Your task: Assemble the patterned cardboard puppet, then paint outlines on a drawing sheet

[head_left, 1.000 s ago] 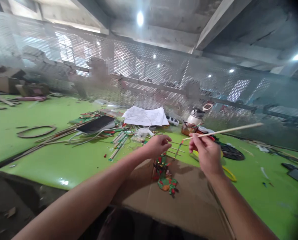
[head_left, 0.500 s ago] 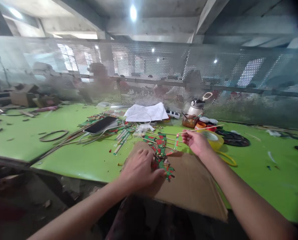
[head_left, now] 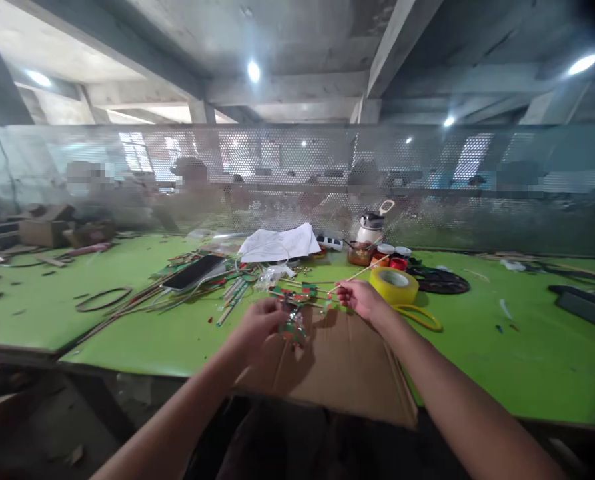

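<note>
My left hand [head_left: 260, 328] is closed on the edge of a flat red-and-green shadow puppet [head_left: 293, 330], blurred by motion. The puppet hangs a little above a sheet of brown cardboard [head_left: 347, 380] and casts a shadow on it. Between the fingertips of my right hand [head_left: 360, 298] is pinched a thin wooden stick [head_left: 370, 270], slanting up to the right. A small red-and-green strip of the puppet dangles by that hand, near the stick's lower end. More thin sticks lie behind the puppet.
On the green table [head_left: 152, 347] are a phone [head_left: 193, 273] with a cable, white papers [head_left: 280, 243], a roll of yellow tape [head_left: 394, 285], paint jars [head_left: 381, 257] and a bottle [head_left: 370, 228]. Behind stands a perforated screen [head_left: 287, 167], with people beyond it. Wood scraps lie left.
My left hand has lifted the puppet off the cardboard. My right hand has come down and inward, and its stick slants more steeply. The view has tilted up.
</note>
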A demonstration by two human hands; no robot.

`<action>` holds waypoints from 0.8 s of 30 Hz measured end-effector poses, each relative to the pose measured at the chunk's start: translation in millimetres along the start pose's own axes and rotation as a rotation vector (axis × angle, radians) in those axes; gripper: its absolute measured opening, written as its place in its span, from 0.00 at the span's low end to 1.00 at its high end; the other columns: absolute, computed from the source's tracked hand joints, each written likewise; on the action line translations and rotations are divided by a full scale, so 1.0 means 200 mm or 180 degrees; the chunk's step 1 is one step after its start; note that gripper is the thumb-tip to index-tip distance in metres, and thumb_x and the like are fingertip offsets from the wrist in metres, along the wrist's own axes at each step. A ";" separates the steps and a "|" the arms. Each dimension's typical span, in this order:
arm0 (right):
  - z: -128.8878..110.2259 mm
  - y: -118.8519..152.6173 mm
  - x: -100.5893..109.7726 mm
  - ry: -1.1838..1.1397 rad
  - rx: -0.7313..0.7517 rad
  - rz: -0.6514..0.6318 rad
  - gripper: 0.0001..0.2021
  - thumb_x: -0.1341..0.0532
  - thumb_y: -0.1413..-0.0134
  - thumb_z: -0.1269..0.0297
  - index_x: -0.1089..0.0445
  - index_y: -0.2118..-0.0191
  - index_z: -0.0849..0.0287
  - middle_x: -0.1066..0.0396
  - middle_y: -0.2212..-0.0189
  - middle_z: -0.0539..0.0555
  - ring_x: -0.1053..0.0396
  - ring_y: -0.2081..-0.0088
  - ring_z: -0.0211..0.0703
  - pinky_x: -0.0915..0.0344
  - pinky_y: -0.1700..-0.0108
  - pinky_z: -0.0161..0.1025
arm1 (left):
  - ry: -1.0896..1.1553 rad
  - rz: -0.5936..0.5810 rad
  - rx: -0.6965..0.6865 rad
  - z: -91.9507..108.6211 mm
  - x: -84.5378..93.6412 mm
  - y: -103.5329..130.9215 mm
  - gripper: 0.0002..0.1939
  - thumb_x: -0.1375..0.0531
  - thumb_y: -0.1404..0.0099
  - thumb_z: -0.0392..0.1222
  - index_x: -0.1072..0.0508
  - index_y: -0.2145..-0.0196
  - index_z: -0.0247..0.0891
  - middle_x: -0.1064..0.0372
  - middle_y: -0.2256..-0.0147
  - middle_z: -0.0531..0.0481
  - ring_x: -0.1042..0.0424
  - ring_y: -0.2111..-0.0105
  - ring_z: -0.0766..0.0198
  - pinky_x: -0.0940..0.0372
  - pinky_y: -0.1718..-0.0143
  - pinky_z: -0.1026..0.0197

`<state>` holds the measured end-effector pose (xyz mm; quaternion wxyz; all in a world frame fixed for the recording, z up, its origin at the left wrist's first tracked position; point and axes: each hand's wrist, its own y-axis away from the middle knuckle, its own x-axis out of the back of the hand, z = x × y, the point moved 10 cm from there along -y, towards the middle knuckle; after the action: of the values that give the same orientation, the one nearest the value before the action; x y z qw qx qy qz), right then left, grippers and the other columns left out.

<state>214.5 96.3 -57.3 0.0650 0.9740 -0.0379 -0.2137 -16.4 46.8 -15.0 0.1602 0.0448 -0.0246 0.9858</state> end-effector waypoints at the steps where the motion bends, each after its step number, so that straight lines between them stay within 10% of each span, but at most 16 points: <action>1: 0.00 0.00 0.00 -0.0013 -0.0003 -0.0041 0.07 0.43 0.47 0.77 0.31 0.73 0.65 0.31 0.84 0.53 0.36 0.83 0.34 0.38 0.81 0.29 | 0.0431 -0.0081 0.0031 0.05 0.02 -0.01 0.10 0.38 0.52 0.40 0.38 0.77 0.37 0.33 0.75 0.53 0.30 0.72 0.64 0.36 0.69 0.62; 9: -0.16 0.10 -0.12 -0.0120 0.0433 -0.0783 0.05 0.39 0.50 0.69 0.28 0.66 0.64 0.28 0.75 0.53 0.31 0.75 0.35 0.34 0.72 0.32 | -0.0522 -0.0805 -0.0428 0.67 0.24 -0.33 0.10 0.46 0.47 0.40 0.34 0.65 0.35 0.26 0.64 0.39 0.26 0.63 0.55 0.31 0.62 0.53; 15: -0.08 0.22 -0.29 0.0666 0.0427 -0.1482 0.22 0.35 0.52 0.63 0.31 0.49 0.61 0.25 0.64 0.57 0.28 0.68 0.40 0.31 0.64 0.39 | -0.1570 -0.1129 -0.0778 1.03 0.13 -0.54 0.06 0.46 0.46 0.33 0.36 0.68 0.35 0.26 0.69 0.46 0.27 0.69 0.63 0.33 0.65 0.56; 19: -0.11 0.15 -0.24 0.2729 0.1248 -0.1002 0.15 0.41 0.48 0.65 0.27 0.54 0.60 0.25 0.70 0.53 0.29 0.73 0.38 0.33 0.69 0.35 | -0.2456 -0.1325 -0.1025 1.16 0.00 -0.60 0.08 0.42 0.44 0.33 0.30 0.64 0.34 0.26 0.70 0.49 0.29 0.72 0.67 0.36 0.69 0.63; 24: -0.26 0.05 -0.07 0.3560 0.1760 0.0000 0.14 0.45 0.51 0.74 0.24 0.62 0.60 0.26 0.76 0.53 0.31 0.73 0.41 0.35 0.65 0.37 | -0.3549 -0.1167 -0.1495 1.35 -0.04 -0.63 0.08 0.41 0.45 0.29 0.28 0.65 0.28 0.29 0.78 0.57 0.37 0.76 0.74 0.43 0.72 0.69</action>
<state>224.2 93.6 -3.5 -0.1795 0.9193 -0.0521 0.3464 54.0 146.8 257.2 0.2952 0.5188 -0.3121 0.7391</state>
